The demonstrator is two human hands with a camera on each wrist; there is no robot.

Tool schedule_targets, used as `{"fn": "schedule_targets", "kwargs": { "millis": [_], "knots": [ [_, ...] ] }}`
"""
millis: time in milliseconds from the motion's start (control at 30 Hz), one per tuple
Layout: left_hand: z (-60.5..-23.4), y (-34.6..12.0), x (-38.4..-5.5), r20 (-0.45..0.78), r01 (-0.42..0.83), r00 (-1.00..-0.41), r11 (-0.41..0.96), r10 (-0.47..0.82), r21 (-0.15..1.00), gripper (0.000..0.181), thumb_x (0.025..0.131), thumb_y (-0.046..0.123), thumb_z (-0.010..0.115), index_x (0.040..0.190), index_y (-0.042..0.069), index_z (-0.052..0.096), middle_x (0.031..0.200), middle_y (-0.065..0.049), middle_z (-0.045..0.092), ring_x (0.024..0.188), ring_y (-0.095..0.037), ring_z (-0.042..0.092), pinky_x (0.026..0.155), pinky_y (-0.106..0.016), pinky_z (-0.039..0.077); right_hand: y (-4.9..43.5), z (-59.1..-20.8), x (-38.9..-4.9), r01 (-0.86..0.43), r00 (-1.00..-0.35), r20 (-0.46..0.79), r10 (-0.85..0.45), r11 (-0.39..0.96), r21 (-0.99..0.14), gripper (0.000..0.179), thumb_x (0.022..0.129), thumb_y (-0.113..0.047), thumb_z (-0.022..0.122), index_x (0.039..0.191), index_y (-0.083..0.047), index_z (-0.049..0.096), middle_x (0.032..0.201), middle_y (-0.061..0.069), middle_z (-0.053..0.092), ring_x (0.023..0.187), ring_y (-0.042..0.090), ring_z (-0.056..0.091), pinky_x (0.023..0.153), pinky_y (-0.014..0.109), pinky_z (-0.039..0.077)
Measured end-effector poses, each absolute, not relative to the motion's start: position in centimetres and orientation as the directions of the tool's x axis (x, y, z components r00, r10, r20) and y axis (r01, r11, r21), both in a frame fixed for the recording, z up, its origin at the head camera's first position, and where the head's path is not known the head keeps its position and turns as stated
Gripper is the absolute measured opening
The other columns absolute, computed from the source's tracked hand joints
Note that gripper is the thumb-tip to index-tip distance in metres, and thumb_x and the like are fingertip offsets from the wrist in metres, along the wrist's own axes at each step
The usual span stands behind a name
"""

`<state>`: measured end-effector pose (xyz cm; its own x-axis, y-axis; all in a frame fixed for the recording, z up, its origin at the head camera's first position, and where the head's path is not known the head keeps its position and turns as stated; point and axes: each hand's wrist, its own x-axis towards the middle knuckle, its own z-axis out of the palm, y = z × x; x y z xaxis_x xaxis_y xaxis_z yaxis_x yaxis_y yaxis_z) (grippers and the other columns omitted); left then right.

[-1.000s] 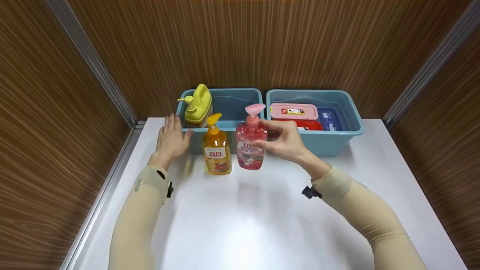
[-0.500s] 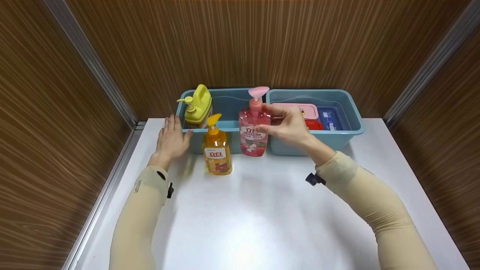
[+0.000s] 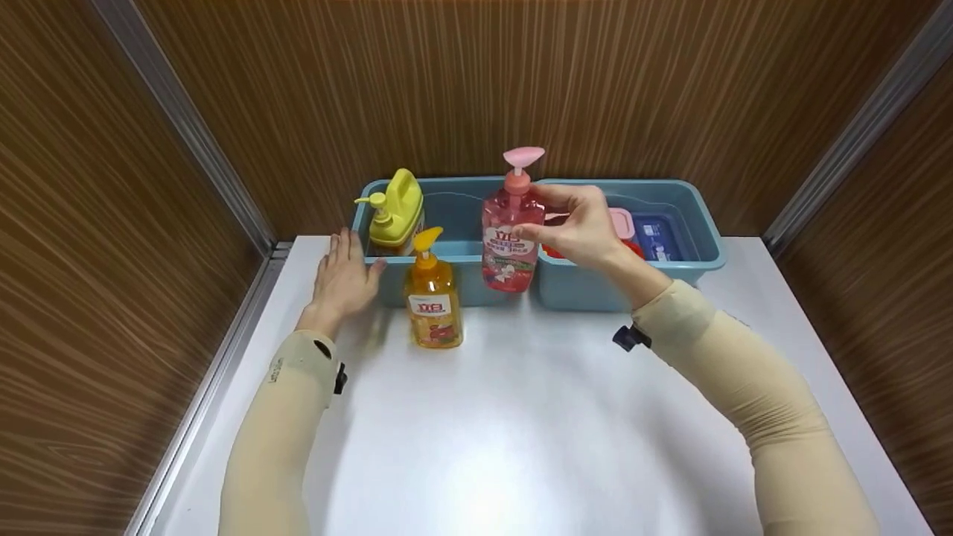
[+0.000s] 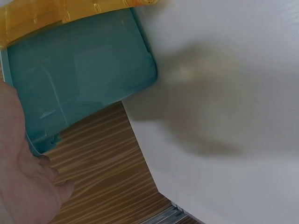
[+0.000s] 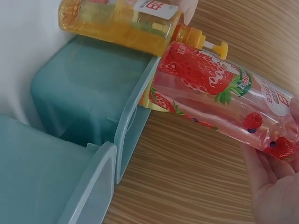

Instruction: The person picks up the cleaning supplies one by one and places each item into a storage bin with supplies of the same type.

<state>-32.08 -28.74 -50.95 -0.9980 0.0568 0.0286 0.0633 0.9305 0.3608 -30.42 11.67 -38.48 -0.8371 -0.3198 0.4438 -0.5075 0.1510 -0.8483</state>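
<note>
My right hand [image 3: 584, 227] pinches a pink pump bottle [image 3: 508, 257] between thumb and fingers. The bottle is upright and off the table, at the front rim of the left blue bin [image 3: 465, 260]. Strawberry pictures cover its side in the right wrist view, where the right hand [image 5: 275, 186] holds its upper part. My left hand [image 3: 345, 277] rests against the left end of that bin with straight fingers, thumb at the front rim; the left wrist view also has the left hand [image 4: 28, 177] at the bin's edge. An orange pump bottle [image 3: 433, 305] stands in front of the bin.
A yellow pump jug [image 3: 398, 212] stands in the left bin. Beside it, the right blue bin [image 3: 595, 298] holds pink, red and dark blue lidded boxes [image 3: 655, 237], partly hidden by the right hand. Wood-grain panels [image 3: 476, 89] enclose the white table [image 3: 476, 417] at the back and sides.
The right hand has raised the pink pump bottle and carried it back and slightly right, toward the left bin's rim. The left hand and orange bottle have stayed in place.
</note>
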Motion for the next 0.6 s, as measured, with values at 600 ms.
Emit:
{"fn": "schedule_targets", "kwargs": {
  "millis": [600],
  "knots": [
    [-50.8,-28.3,-31.8,0.015,0.045,-0.999,0.932,0.042,0.360,0.090,0.120,0.055,0.032,0.178,-0.006,0.001,0.189,-0.030,-0.002,0.178,-0.048,-0.002,0.144,-0.067,0.010,12.3,-37.6,-34.6,-0.482,-0.865,0.446,-0.229,0.133,-0.866,0.049,0.093,-0.012,0.092,0.141,-0.015,0.080,0.136,0.008,0.084,0.116,0.018,0.080,0.106,0.038,0.065]
  ]
}}
